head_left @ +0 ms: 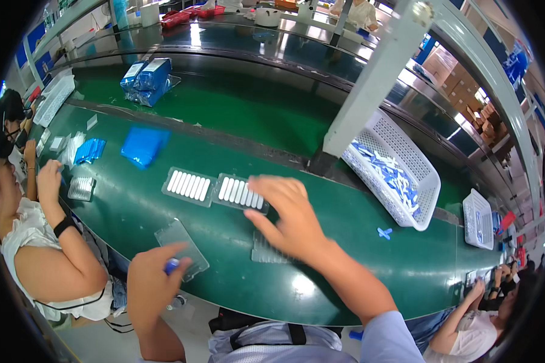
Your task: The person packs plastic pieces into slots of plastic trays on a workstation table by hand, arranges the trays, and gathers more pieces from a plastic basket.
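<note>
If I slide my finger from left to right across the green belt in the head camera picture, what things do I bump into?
Small clear plastic tray → folded blue plastic bag → clear tray of white sticks → person's right hand → white mesh basket holding blue-and-white pieces → second white basket.

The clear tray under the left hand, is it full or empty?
Empty. The clear tray shows only green belt through it, while the two trays beyond hold rows of white pieces.
</note>
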A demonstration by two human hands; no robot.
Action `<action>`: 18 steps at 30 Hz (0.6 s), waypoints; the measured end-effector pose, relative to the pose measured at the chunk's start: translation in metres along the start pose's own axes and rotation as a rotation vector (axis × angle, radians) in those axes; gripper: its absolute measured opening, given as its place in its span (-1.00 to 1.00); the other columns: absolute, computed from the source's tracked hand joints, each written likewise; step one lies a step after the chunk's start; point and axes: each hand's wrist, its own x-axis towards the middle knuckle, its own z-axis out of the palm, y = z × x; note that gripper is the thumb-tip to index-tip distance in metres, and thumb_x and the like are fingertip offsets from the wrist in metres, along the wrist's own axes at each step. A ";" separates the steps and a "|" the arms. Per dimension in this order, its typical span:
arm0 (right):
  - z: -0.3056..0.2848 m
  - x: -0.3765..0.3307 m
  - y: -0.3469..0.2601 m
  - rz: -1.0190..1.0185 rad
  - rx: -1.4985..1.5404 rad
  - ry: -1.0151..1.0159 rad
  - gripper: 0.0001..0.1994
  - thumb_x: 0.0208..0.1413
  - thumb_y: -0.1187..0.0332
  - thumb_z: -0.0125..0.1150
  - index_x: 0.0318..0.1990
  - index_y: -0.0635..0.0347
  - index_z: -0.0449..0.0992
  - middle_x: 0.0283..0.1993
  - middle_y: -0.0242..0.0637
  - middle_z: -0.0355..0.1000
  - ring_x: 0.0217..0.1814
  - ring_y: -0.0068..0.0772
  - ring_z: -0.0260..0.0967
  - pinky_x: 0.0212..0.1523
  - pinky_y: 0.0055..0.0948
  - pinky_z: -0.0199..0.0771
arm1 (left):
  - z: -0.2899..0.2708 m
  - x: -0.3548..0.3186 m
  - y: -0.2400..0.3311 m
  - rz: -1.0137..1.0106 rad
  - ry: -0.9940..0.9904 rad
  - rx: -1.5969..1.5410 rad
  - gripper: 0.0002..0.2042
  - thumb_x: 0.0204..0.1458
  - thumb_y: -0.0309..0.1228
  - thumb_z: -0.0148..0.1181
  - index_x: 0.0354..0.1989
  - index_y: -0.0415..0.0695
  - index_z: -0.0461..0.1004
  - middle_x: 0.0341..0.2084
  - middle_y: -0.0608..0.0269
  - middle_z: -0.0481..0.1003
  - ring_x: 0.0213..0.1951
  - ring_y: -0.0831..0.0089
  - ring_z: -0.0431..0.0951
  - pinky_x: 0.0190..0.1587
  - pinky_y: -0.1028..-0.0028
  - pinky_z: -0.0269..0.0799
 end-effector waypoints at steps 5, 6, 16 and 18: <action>-0.087 -0.040 -0.154 -0.229 0.789 0.433 -0.71 0.31 0.14 0.28 0.12 -0.15 0.47 -0.26 -0.48 0.47 -0.37 -0.43 0.43 0.05 -0.12 0.24 | 0.047 -0.015 -0.042 -0.229 0.355 -0.140 -0.74 0.09 -0.42 0.34 -0.04 -0.18 0.63 -0.15 -0.11 0.63 -0.10 -0.05 0.65 0.00 0.26 0.51; -0.061 -0.039 -0.175 -0.226 0.786 0.719 -0.86 0.24 0.18 0.34 -0.14 -0.16 0.52 -0.38 -0.65 0.41 -0.40 -0.45 0.43 0.04 -0.20 0.23 | 0.056 0.002 -0.054 -0.174 0.427 -0.149 -0.75 0.11 -0.42 0.33 -0.05 -0.20 0.62 -0.15 -0.10 0.63 -0.09 -0.05 0.64 0.00 0.27 0.51; -0.047 -0.056 -0.155 -0.357 0.670 0.805 -0.90 0.30 0.36 0.12 -0.20 -0.18 0.53 -0.45 -0.70 0.42 -0.51 -0.58 0.34 0.11 -0.15 0.07 | 0.071 -0.019 -0.076 -0.177 0.521 0.072 -0.68 0.21 -0.53 0.18 0.14 -0.22 0.56 -0.11 -0.13 0.62 -0.12 -0.05 0.66 -0.06 0.26 0.52; -0.064 -0.062 -0.152 -0.435 0.549 0.716 -0.87 0.34 0.35 0.06 -0.17 -0.17 0.55 -0.43 -0.72 0.44 -0.49 -0.62 0.36 0.18 -0.13 0.00 | 0.077 -0.010 -0.073 -0.117 0.524 0.052 -0.69 0.24 -0.52 0.16 0.15 -0.21 0.55 -0.10 -0.14 0.62 -0.11 -0.04 0.66 -0.05 0.26 0.52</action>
